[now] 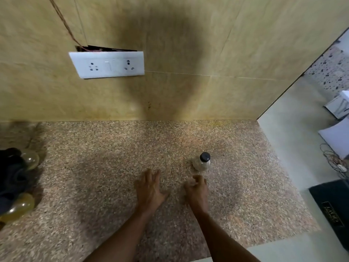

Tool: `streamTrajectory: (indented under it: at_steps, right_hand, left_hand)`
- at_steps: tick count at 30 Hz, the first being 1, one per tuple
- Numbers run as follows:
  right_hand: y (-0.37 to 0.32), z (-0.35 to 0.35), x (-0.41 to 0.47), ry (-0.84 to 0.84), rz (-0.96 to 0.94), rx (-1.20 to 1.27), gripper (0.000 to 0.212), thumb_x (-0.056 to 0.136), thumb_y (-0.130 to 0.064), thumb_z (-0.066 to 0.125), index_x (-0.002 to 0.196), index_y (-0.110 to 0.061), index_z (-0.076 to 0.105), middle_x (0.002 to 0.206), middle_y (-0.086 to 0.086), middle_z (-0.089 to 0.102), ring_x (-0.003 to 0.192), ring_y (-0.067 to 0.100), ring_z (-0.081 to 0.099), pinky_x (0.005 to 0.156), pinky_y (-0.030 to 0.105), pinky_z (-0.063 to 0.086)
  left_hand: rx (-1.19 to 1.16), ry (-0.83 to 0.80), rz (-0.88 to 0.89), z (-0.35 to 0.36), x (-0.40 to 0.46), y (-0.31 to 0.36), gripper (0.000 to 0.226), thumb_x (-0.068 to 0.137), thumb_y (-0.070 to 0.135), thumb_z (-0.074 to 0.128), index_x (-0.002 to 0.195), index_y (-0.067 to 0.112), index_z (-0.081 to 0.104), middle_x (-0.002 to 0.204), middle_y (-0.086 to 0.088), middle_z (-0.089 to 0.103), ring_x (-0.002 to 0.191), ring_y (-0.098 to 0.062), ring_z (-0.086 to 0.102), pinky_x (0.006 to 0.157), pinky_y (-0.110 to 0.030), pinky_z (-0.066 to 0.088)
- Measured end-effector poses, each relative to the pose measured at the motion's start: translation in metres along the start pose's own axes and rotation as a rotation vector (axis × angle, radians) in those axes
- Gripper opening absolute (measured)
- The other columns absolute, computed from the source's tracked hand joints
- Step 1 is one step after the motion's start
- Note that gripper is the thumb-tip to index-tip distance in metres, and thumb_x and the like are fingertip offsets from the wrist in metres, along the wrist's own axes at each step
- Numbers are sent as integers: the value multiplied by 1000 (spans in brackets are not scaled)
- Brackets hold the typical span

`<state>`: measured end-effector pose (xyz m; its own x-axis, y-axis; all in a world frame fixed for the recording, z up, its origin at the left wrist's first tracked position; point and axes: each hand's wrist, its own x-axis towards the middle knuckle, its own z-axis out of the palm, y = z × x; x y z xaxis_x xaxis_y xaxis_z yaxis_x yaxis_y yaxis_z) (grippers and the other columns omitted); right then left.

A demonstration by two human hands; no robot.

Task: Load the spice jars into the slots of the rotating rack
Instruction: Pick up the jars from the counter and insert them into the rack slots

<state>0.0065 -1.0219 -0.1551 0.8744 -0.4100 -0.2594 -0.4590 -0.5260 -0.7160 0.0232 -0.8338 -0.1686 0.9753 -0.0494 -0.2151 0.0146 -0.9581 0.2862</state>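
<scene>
One clear spice jar [202,162] with a black lid stands upright on the speckled granite counter [113,157], right of centre. My right hand [197,191] hovers just in front of it with loosely curled fingers, apart from the jar and holding nothing. My left hand [150,188] lies further left over the counter, fingers spread and straight, empty. At the far left edge a dark rack [11,173] shows partly, with yellowish jars [30,158] in it; the lower jar [20,206] sits at its front.
A tiled wall with a white socket panel [107,65] rises behind the counter. The counter ends at the right, where the floor holds a dark mat [332,212], cables [334,163] and white items [338,137].
</scene>
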Motion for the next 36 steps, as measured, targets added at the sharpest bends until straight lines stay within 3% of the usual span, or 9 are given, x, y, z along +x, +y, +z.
streamTrajectory:
  at_steps: [4, 8, 13, 16, 22, 24, 30, 33, 36]
  right_hand:
    - [8, -28, 27, 166, 53, 95, 79, 87, -46, 77, 146, -25, 29, 148, 5, 39, 128, 28, 50, 104, 48, 49]
    - [0, -38, 56, 131, 53, 157, 103, 84, -50, 80, 159, -29, 12, 164, 5, 22, 149, 33, 32, 117, 55, 37]
    - [-16, -26, 77, 78, 60, 100, 96, 79, -65, 75, 153, -38, 21, 150, 6, 43, 137, 32, 45, 109, 52, 44]
    - [-27, -13, 73, 55, 40, 126, 90, 78, -64, 76, 149, -35, 29, 143, 2, 48, 129, 28, 51, 103, 47, 47]
    - [-61, 18, 39, -41, -60, 77, 83, 87, -59, 72, 153, -32, 30, 149, 0, 43, 133, 27, 50, 100, 42, 42]
    - [-74, 34, 29, -98, -115, 44, 83, 89, -52, 73, 155, -29, 29, 151, 1, 41, 136, 29, 48, 98, 42, 41]
    - [-126, 108, -14, -224, -205, -43, 83, 80, -51, 76, 149, -34, 33, 144, -1, 45, 127, 28, 54, 89, 42, 48]
    - [-157, 140, -42, -274, -233, -55, 84, 79, -48, 75, 150, -34, 32, 145, -1, 45, 127, 29, 54, 94, 46, 50]
    - [-182, 168, -72, -318, -297, -48, 81, 79, -50, 75, 147, -35, 35, 144, -1, 48, 124, 29, 59, 92, 46, 53]
  left_hand:
    - [20, -20, -42, -1, 11, 19, 102, 59, 84, 64, 144, 30, 51, 156, -13, 43, 140, -39, 41, 101, -63, 37]
    - [-12, -45, -42, -8, 18, 28, 106, 67, 84, 64, 155, 34, 32, 167, -9, 19, 151, -37, 21, 111, -61, 30]
    - [-43, -75, -49, -11, 21, 31, 105, 71, 83, 61, 157, 37, 22, 170, -6, 8, 154, -35, 11, 116, -62, 23]
    - [-29, -74, -51, -14, 23, 23, 100, 71, 81, 60, 154, 37, 28, 166, -3, 18, 152, -31, 16, 114, -61, 26]
    - [-14, 36, -87, -26, 21, -32, 92, 65, 76, 60, 143, 29, 51, 151, -6, 47, 140, -35, 42, 106, -59, 39]
    - [-26, 71, -132, -39, 17, -49, 91, 67, 78, 53, 144, 29, 50, 152, -6, 47, 141, -34, 41, 108, -56, 37]
    - [-56, 120, -263, -69, -11, -116, 81, 79, 66, 63, 150, 32, 42, 161, -4, 35, 148, -32, 30, 116, -54, 27]
    - [-34, 274, -284, -88, -27, -155, 66, 81, 55, 66, 140, 28, 53, 148, -6, 51, 136, -33, 45, 108, -53, 36]
    - [65, 474, -305, -116, -43, -195, 52, 84, 50, 57, 125, 18, 61, 125, -10, 62, 116, -36, 56, 97, -49, 42]
